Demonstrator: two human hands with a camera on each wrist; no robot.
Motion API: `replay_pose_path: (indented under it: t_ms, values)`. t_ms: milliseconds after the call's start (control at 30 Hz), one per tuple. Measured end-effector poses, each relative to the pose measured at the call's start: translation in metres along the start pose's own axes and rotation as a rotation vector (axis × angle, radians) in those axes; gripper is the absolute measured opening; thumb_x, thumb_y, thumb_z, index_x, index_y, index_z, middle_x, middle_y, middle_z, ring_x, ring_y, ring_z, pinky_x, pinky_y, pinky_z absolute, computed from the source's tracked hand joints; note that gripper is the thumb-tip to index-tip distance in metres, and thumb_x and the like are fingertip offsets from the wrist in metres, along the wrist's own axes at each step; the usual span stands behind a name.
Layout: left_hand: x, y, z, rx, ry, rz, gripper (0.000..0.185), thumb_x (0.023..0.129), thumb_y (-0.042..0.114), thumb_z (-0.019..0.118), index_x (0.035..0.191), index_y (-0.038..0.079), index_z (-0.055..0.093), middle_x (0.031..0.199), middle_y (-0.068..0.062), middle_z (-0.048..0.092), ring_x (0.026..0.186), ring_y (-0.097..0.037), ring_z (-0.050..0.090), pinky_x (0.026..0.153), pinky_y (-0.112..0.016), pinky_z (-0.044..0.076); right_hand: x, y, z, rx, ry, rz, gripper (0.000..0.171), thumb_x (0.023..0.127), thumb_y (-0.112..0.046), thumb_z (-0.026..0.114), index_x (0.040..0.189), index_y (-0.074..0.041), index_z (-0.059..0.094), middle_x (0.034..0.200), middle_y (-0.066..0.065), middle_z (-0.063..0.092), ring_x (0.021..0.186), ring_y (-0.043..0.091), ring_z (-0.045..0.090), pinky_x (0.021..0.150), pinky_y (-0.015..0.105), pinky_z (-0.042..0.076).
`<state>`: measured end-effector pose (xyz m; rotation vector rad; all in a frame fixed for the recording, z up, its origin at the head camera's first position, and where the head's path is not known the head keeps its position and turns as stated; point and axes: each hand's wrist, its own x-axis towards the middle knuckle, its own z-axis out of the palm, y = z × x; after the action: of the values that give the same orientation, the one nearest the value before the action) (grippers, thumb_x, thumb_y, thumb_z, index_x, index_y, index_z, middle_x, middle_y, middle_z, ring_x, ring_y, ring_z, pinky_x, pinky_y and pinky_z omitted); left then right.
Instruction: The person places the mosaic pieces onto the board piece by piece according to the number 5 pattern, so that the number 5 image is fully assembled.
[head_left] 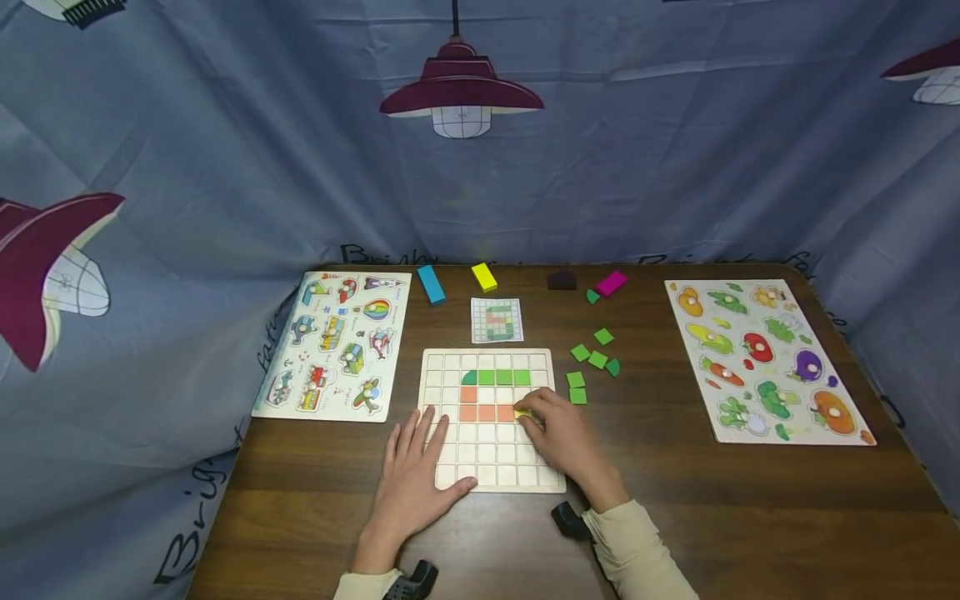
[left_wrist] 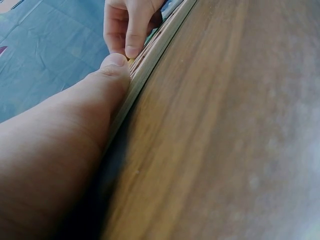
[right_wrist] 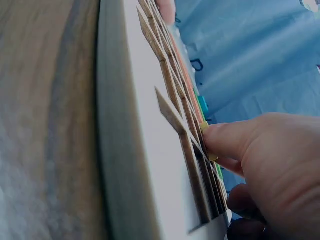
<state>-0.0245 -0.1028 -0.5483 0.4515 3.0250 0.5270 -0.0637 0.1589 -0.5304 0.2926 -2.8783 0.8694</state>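
Your right hand (head_left: 558,429) is pinching a small yellow piece (head_left: 519,413), partly hidden by the fingers, over the pale wooden grid board (head_left: 506,454), just right of a row of flat orange square tiles (head_left: 487,413). Your left hand (head_left: 412,483) is lying with fingers spread wide across the board's left side. The board is resting nearer the bench's (head_left: 750,517) left edge than its right; loose green square tiles (head_left: 597,359) are lying just beyond it.

Cream, square-gridded board (head_left: 498,476); green tiles (head_left: 505,377), salmon tiles (head_left: 487,413); a half-hidden piece (right_wrist: 204,125), apparently yellow; brown wood-grained table (head_left: 750,525); blue curtain (head_left: 637,167) printed with maroon lamps (head_left: 461,92).
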Motion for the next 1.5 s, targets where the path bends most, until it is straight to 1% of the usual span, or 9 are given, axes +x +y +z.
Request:
replay_pose_path:
  t_ms: [133, 467, 633, 767, 933, 1033, 1133, 1233, 1500]
  values:
    - [0.000, 0.000, 0.000, 0.001, -0.017, -0.003, 0.102, 0.083, 0.083, 0.054, 0.161, 0.022, 0.033, 0.172, -0.005, 0.020, 0.160, -0.028, 0.012, 0.128, -0.054, 0.010, -0.002, -0.001, 0.000, -0.022, 0.011, 0.013, 0.017, 0.088, -0.017, 0.081, 0.104, -0.021, 0.078, 0.107, -0.006, 0.070, 0.092, 0.013, 0.069, 0.072, 0.033, 0.057]
    - [0.000, 0.001, 0.000, -0.001, 0.006, -0.004, 0.102, 0.082, 0.082, 0.057, 0.160, 0.020, 0.035, 0.171, -0.005, 0.023, 0.160, -0.029, 0.014, 0.127, -0.056, 0.012, -0.002, -0.001, 0.002, -0.042, -0.005, 0.058, 0.015, 0.088, -0.017, 0.079, 0.103, -0.021, 0.078, 0.106, -0.005, 0.071, 0.078, 0.009, 0.057, 0.065, 0.026, 0.046]
    - [-0.002, 0.000, -0.002, 0.010, -0.019, -0.015, 0.102, 0.083, 0.082, 0.055, 0.161, 0.021, 0.034, 0.172, -0.005, 0.021, 0.160, -0.028, 0.011, 0.128, -0.054, 0.010, -0.004, -0.004, 0.003, -0.017, 0.003, 0.051, 0.014, 0.089, -0.016, 0.079, 0.102, -0.021, 0.079, 0.107, -0.005, 0.071, 0.081, 0.009, 0.060, 0.067, 0.027, 0.049]
    - [-0.001, -0.001, -0.002, 0.017, -0.011, -0.008, 0.102, 0.083, 0.082, 0.054, 0.161, 0.021, 0.033, 0.172, -0.005, 0.021, 0.161, -0.027, 0.011, 0.128, -0.054, 0.010, -0.006, -0.005, 0.000, -0.001, 0.015, 0.019, 0.014, 0.087, -0.017, 0.082, 0.100, -0.020, 0.079, 0.106, -0.006, 0.070, 0.083, 0.009, 0.062, 0.069, 0.028, 0.052]
    - [0.000, 0.000, 0.000, 0.017, -0.004, -0.002, 0.102, 0.083, 0.082, 0.054, 0.161, 0.021, 0.033, 0.172, -0.004, 0.020, 0.161, -0.028, 0.011, 0.128, -0.055, 0.010, -0.005, 0.009, -0.010, 0.071, 0.051, -0.031, 0.014, 0.087, -0.016, 0.081, 0.100, -0.017, 0.078, 0.107, -0.002, 0.070, 0.078, 0.010, 0.059, 0.065, 0.026, 0.049]
    - [0.000, 0.000, 0.002, 0.014, 0.004, 0.000, 0.101, 0.083, 0.082, 0.054, 0.161, 0.021, 0.033, 0.172, -0.004, 0.021, 0.160, -0.028, 0.011, 0.128, -0.055, 0.011, -0.007, 0.026, -0.020, 0.080, 0.095, 0.011, 0.017, 0.090, -0.018, 0.079, 0.106, -0.015, 0.078, 0.109, 0.001, 0.069, 0.075, 0.013, 0.055, 0.064, 0.029, 0.047]
    - [-0.001, 0.001, 0.003, 0.005, 0.008, 0.004, 0.101, 0.083, 0.082, 0.055, 0.161, 0.021, 0.035, 0.171, -0.005, 0.023, 0.160, -0.029, 0.013, 0.127, -0.056, 0.012, -0.013, 0.046, -0.029, 0.006, 0.123, 0.084, 0.022, 0.091, -0.022, 0.078, 0.111, -0.015, 0.077, 0.112, 0.001, 0.067, 0.087, 0.019, 0.064, 0.073, 0.038, 0.055]
    - [-0.003, 0.001, 0.003, -0.006, 0.000, 0.005, 0.101, 0.083, 0.082, 0.055, 0.161, 0.020, 0.035, 0.171, -0.006, 0.023, 0.160, -0.029, 0.014, 0.127, -0.057, 0.012, -0.021, 0.063, -0.033, -0.051, 0.123, 0.113, 0.023, 0.090, -0.020, 0.079, 0.111, -0.014, 0.077, 0.114, 0.003, 0.066, 0.100, 0.025, 0.068, 0.084, 0.048, 0.058]
    - [0.000, -0.001, 0.002, -0.002, 0.025, 0.009, 0.100, 0.083, 0.081, 0.057, 0.160, 0.020, 0.036, 0.171, -0.006, 0.024, 0.160, -0.030, 0.014, 0.126, -0.056, 0.011, -0.025, 0.074, -0.039, -0.044, 0.089, 0.047, 0.016, 0.088, -0.016, 0.080, 0.103, -0.013, 0.076, 0.123, 0.005, 0.068, 0.112, 0.029, 0.068, 0.092, 0.051, 0.058]
